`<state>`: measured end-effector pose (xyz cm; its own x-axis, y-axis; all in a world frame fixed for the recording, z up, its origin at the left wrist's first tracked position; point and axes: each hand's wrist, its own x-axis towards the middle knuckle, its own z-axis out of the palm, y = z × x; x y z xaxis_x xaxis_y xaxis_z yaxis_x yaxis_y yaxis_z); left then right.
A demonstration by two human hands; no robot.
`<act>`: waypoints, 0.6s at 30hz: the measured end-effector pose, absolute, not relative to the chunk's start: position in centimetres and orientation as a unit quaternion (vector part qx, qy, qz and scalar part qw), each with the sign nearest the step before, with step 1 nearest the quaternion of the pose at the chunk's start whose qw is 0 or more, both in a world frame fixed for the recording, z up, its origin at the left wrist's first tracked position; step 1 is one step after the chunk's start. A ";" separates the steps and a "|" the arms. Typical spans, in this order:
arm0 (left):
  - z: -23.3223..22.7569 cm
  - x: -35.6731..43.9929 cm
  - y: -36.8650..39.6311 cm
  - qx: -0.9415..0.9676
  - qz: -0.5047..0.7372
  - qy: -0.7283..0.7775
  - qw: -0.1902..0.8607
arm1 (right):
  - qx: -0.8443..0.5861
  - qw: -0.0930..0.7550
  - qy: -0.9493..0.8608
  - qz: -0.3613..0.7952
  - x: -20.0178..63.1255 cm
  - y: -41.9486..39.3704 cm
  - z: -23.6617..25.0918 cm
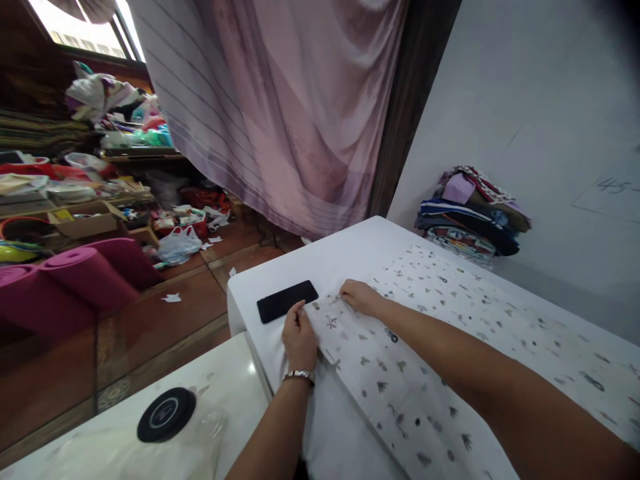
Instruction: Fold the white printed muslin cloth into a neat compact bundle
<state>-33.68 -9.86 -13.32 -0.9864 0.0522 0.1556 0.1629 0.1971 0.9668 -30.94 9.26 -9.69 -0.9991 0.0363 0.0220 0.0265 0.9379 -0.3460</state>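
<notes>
A white cloth printed with small leaf and plant shapes (383,380) stretches across the white-covered table toward me, its left part lifted or folded into a long strip. My left hand (300,337), with a metal band on the wrist, pinches the near-left corner of its far end. Closed on the same end, a little to the right, is my right hand (361,297). A black phone (287,301) lies flat just beyond my left hand. The rest of the printed cloth spreads under and past my right forearm.
Folded clothes (467,217) are piled against the wall at the table's far right. On a lower white surface at front left sits a round black lid (167,415). Rolled pink mats (90,283), boxes and bags crowd the floor at left. A pink curtain (300,100) hangs behind the table.
</notes>
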 end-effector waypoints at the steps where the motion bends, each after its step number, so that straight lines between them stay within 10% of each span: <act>1: -13.3 -33.6 -9.9 -0.071 -0.630 -0.772 0.045 | -0.030 0.021 -0.984 0.174 -31.2 9.1 -9.7; 18: -13.5 -33.7 -10.6 -0.113 -0.593 -0.790 0.103 | -0.123 0.018 -0.984 0.129 -32.6 6.3 -11.0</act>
<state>-33.71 -10.59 -13.51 -0.9531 0.0557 0.2975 0.3012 0.2711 0.9142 -32.56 6.31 -10.99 -0.9688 0.2477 0.0045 0.2381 0.9361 -0.2589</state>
